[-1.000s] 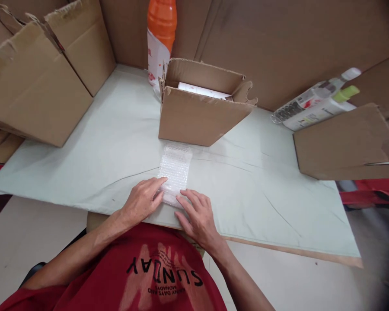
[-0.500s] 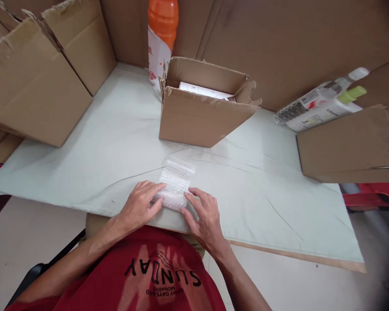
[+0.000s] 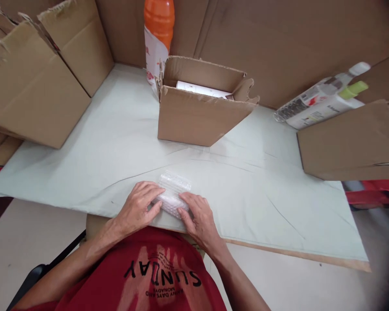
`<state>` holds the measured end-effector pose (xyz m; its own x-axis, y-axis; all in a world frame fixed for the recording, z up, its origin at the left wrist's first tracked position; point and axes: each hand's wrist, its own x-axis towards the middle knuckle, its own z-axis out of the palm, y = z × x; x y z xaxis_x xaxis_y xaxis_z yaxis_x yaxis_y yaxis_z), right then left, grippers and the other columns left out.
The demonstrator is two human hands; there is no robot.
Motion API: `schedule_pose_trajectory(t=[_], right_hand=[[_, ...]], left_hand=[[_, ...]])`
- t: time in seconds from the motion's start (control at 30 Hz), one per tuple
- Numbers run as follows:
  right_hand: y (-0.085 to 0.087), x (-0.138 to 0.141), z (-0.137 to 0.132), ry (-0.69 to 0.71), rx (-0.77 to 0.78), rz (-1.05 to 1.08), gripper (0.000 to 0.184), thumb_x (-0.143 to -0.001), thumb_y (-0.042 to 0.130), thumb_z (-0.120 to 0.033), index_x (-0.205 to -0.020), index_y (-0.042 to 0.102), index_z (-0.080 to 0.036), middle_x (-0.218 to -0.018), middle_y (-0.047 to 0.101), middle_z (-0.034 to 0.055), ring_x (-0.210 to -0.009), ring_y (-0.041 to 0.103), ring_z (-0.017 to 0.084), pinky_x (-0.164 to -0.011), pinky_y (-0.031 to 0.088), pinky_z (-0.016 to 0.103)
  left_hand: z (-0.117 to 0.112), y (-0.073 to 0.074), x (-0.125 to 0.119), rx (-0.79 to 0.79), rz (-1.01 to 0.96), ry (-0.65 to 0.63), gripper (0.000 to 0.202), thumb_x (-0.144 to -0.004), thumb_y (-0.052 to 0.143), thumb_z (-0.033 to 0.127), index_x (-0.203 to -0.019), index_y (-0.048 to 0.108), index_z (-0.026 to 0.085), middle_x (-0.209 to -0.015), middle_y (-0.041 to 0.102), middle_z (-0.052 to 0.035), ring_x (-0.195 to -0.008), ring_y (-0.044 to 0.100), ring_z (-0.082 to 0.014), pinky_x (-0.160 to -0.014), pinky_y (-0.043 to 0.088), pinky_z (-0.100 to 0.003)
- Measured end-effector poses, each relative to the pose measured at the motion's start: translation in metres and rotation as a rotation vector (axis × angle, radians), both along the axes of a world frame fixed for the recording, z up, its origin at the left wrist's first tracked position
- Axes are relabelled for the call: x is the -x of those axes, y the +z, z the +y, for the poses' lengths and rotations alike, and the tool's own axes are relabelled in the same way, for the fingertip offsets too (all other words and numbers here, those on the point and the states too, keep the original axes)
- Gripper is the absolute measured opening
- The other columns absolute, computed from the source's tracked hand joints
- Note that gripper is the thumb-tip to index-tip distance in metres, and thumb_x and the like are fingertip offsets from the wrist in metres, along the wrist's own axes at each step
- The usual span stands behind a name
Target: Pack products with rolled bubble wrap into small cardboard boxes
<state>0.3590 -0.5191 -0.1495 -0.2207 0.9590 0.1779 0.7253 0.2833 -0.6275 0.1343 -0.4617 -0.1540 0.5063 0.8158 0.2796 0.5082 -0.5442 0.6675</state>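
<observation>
A piece of bubble wrap (image 3: 174, 182) lies close to the table's front edge, its near part rolled into a thick bundle and a short curled flap at its far side. Whatever may be inside the bundle cannot be made out. My left hand (image 3: 141, 203) grips the roll's left end, thumb at the near side and fingers on top. On the right end, my right hand (image 3: 197, 214) holds it the same way, thumb and fingers closed round it.
Beyond the wrap stands an open cardboard box (image 3: 194, 119) with white items inside. An orange-topped bottle (image 3: 158, 26) is behind it. Large cartons (image 3: 35, 82) fill the left. At right, a clear bottle (image 3: 294, 108), a white green-capped bottle (image 3: 320, 113) and another carton (image 3: 346, 144) stand on the pale cloth (image 3: 262, 203).
The flat far part of the bubble wrap has become shorter as the roll took it up. My right hand has moved slightly left and closed further onto the roll's end.
</observation>
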Motion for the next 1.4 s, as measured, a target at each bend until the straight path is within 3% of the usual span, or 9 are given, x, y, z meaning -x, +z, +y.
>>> schedule_pose_trajectory(t=[0.2, 0.37, 0.53, 0.63, 0.73, 0.9, 1.07, 1.17, 1.4], right_hand=[[-0.003, 0.008, 0.011, 0.068, -0.104, -0.204, 0.031, -0.096, 0.061, -0.03, -0.126, 0.064, -0.022, -0.125, 0.069, 0.0137, -0.109, 0.062, 0.03, -0.088, 0.046, 0.046], [-0.012, 0.01, 0.021, -0.131, -0.054, 0.084, 0.024, -0.099, 0.056, -0.03, -0.117, 0.069, -0.023, -0.105, 0.076, 0.009, -0.093, 0.069, 0.025, -0.084, 0.053, 0.042], [-0.01, 0.01, 0.013, -0.064, 0.067, 0.286, 0.024, -0.095, 0.061, -0.034, -0.115, 0.07, -0.025, -0.114, 0.074, 0.008, -0.106, 0.068, 0.024, -0.094, 0.055, 0.04], [-0.005, 0.001, 0.01, -0.078, 0.087, 0.328, 0.049, -0.092, 0.066, -0.041, -0.137, 0.059, -0.023, -0.143, 0.059, 0.013, -0.132, 0.056, 0.029, -0.106, 0.049, 0.045], [-0.001, -0.009, 0.01, -0.014, 0.264, 0.473, 0.06, -0.089, 0.068, -0.048, -0.142, 0.054, -0.023, -0.139, 0.063, 0.0122, -0.122, 0.064, 0.028, -0.098, 0.055, 0.039], [0.006, -0.02, 0.016, -0.073, 0.357, 0.576, 0.026, -0.093, 0.063, -0.041, -0.108, 0.071, -0.022, -0.098, 0.076, 0.0043, -0.084, 0.071, 0.021, -0.075, 0.058, 0.029], [0.029, -0.048, 0.03, -0.155, 0.194, 0.397, 0.024, -0.092, 0.063, -0.038, -0.107, 0.072, -0.022, -0.098, 0.077, 0.0049, -0.083, 0.073, 0.02, -0.073, 0.058, 0.027], [0.055, -0.073, 0.041, -0.184, 0.098, 0.248, 0.025, -0.093, 0.062, -0.038, -0.109, 0.073, -0.022, -0.104, 0.078, 0.0063, -0.089, 0.075, 0.021, -0.077, 0.06, 0.027], [0.148, -0.103, 0.112, -0.191, -0.186, 0.103, 0.026, -0.095, 0.061, -0.037, -0.117, 0.073, -0.028, -0.106, 0.077, 0.002, -0.089, 0.073, 0.02, -0.076, 0.057, 0.027]], left_hand=[[0.007, -0.004, -0.005, 0.04, 0.005, 0.146, 0.031, -0.095, 0.056, 0.025, -0.125, 0.059, 0.018, -0.121, 0.066, -0.0135, -0.113, 0.062, -0.0274, -0.098, 0.051, -0.048], [-0.002, -0.004, 0.0, 0.462, -0.321, 0.346, 0.06, -0.092, 0.061, 0.034, -0.145, 0.039, 0.02, -0.13, 0.06, -0.015, -0.109, 0.066, -0.0232, -0.089, 0.058, -0.04], [-0.004, -0.002, -0.007, 0.79, -0.577, 0.161, 0.08, -0.089, 0.062, 0.035, -0.155, 0.02, 0.018, -0.125, 0.063, -0.0158, -0.107, 0.068, -0.024, -0.092, 0.057, -0.04], [-0.004, 0.004, -0.016, 0.847, -0.607, 0.108, 0.078, -0.09, 0.06, 0.036, -0.155, 0.021, 0.018, -0.114, 0.066, -0.0117, -0.094, 0.068, -0.0211, -0.084, 0.057, -0.036], [-0.004, 0.005, -0.023, 0.845, -0.597, 0.05, 0.076, -0.09, 0.06, 0.035, -0.155, 0.024, 0.019, -0.105, 0.066, -0.0076, -0.083, 0.067, -0.0167, -0.076, 0.056, -0.03], [0.02, 0.017, -0.024, 0.42, -0.369, 0.056, 0.059, -0.092, 0.061, 0.031, -0.147, 0.04, 0.024, -0.115, 0.067, -0.0094, -0.103, 0.067, -0.0219, -0.092, 0.056, -0.038], [0.09, 0.076, -0.026, -0.388, -0.132, 0.191, 0.057, -0.091, 0.063, 0.018, -0.144, 0.045, 0.027, -0.137, 0.058, -0.0118, -0.126, 0.057, -0.0278, -0.108, 0.048, -0.047], [0.138, 0.099, -0.033, -0.611, -0.098, 0.213, 0.062, -0.088, 0.063, 0.014, -0.145, 0.043, 0.023, -0.138, 0.058, -0.0129, -0.131, 0.055, -0.03, -0.11, 0.046, -0.049], [0.177, 0.082, -0.043, -0.781, -0.059, 0.243, 0.043, -0.085, 0.059, 0.006, -0.127, 0.058, 0.016, -0.102, 0.072, -0.0105, -0.116, 0.064, -0.0309, -0.097, 0.051, -0.046]])
